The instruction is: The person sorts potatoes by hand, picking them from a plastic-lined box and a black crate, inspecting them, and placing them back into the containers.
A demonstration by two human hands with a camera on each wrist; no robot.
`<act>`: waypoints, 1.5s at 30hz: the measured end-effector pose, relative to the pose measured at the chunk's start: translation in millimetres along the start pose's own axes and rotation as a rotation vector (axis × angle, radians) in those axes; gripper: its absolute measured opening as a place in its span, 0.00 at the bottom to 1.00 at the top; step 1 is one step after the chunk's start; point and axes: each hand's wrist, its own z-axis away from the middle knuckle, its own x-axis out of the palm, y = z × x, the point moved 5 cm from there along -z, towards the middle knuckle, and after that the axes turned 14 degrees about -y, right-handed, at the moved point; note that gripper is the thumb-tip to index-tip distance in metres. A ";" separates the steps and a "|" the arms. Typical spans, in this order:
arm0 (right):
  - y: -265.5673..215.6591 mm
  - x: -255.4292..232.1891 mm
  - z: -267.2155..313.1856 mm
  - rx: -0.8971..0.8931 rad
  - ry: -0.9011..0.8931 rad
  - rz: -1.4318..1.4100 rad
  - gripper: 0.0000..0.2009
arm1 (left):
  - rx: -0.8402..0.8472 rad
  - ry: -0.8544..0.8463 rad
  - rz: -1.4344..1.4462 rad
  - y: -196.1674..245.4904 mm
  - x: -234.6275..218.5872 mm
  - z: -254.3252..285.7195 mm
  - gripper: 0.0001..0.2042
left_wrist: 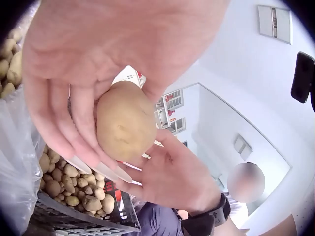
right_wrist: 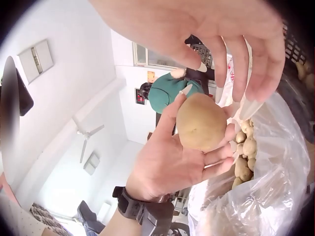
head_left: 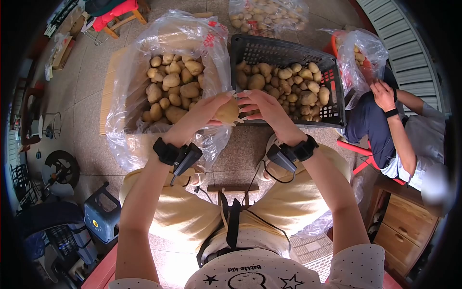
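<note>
A large, smooth yellow-brown potato (head_left: 227,113) is held in my left hand (head_left: 210,109), its fingers and thumb curled round it. My right hand (head_left: 267,107) is close by on the right, fingers loosely spread and pointing at the potato. In the left wrist view the potato (left_wrist: 126,121) sits between the left thumb and fingers. The right wrist view shows the potato (right_wrist: 201,122) in the left palm, with the right fingers (right_wrist: 239,69) above and beside it, gripping nothing. Both hands are over the gap between a plastic-lined box (head_left: 129,91) and a black crate (head_left: 288,47).
Many potatoes (head_left: 173,84) lie in the lined box, and smaller ones (head_left: 284,84) fill the crate. A clear bag of potatoes (head_left: 269,17) is behind the crate. At the right, a seated person (head_left: 409,135) is beside a bagged red bucket (head_left: 334,45). A blue stool (head_left: 102,214) stands at left.
</note>
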 end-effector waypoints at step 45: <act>5.5 5.6 -2.9 0.102 -0.145 0.106 0.27 | 0.037 -0.167 -0.060 12.6 11.0 10.5 0.37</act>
